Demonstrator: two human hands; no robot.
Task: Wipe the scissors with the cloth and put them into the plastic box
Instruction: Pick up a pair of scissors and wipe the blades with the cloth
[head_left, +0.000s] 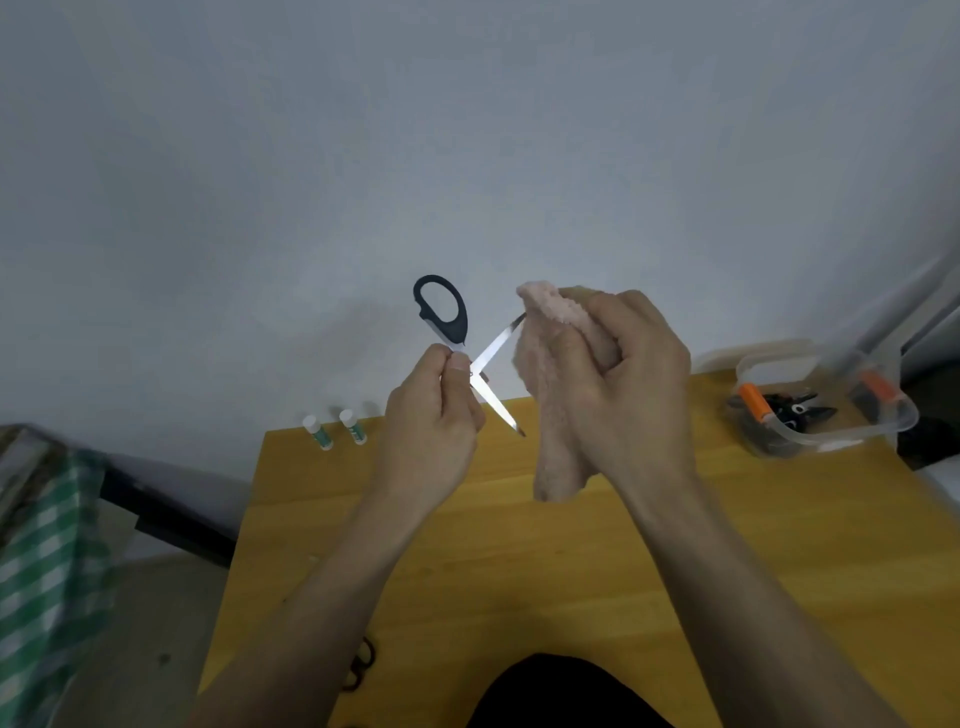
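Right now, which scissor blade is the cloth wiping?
The upper blade, angled up-right with its tip in the pink cloth; the lower blade points down-right, bare.

Scissors – shiny metal blades, matt black plastic handle; cloth – fuzzy pink terry.

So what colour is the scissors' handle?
Black, on the scissors, seen in the head view.

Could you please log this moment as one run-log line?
left hand: holds open scissors | right hand: cloth on blade | plastic box: awaiting scissors
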